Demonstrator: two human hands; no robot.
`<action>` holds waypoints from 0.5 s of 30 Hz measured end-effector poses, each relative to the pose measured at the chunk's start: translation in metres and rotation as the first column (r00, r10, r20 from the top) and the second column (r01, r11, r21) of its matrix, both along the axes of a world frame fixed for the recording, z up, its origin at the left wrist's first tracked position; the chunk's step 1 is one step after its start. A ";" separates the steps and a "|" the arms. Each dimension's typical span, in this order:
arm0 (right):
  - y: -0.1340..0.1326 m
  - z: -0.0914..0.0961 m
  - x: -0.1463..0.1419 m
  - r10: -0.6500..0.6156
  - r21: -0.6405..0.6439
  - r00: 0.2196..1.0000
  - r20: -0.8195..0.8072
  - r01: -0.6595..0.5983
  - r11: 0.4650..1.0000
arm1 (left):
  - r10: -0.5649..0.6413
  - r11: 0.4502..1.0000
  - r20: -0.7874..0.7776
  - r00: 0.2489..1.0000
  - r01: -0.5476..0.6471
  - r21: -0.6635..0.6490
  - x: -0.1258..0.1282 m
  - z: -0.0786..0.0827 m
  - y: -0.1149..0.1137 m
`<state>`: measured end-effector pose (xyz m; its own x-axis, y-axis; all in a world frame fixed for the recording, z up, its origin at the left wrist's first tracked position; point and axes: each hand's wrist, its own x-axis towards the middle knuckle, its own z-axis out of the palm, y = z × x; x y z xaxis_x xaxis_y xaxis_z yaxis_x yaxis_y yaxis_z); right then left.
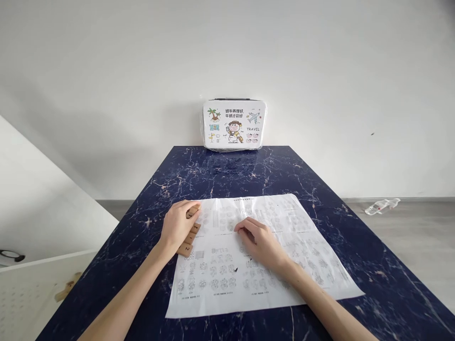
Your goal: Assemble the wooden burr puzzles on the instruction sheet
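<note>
My left hand [177,225] is closed around a wooden number block [192,211] at the upper left edge of a printed sheet [199,305]. Just below its fingers, several more brown wooden blocks [185,249] stand in a slanting row along the sheet's left side, with black digits on them. My right hand [261,240] rests on the middle of the sheet, fingers curled and pressed together. Whatever its fingertips may hold is hidden. Rows of small grey drawings and text cover the white sheet, which has creases.
Under the sheet lies a dark blue marbled table [227,177]. A white case [234,125] with cartoon prints stands at its far end against the wall. At the left is a white perforated panel [31,289]; a clear plastic object [382,206] lies on the floor at right.
</note>
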<state>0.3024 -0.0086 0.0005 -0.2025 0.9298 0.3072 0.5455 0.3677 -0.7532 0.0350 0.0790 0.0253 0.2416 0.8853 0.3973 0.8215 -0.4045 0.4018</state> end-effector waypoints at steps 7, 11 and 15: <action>-0.002 0.002 -0.001 0.004 -0.013 1.000 -0.023 -0.004 1.000 | -0.055 0.998 0.030 0.998 0.054 0.008 0.002 0.003 0.003; -0.002 0.004 0.000 -0.005 -0.030 0.999 -0.050 0.004 1.000 | -0.104 0.994 0.056 0.993 0.103 0.033 0.012 0.006 0.001; 0.003 0.004 0.003 -0.073 -0.096 0.984 -0.161 0.058 0.994 | -0.212 0.977 0.084 0.974 0.208 0.048 0.037 0.010 -0.014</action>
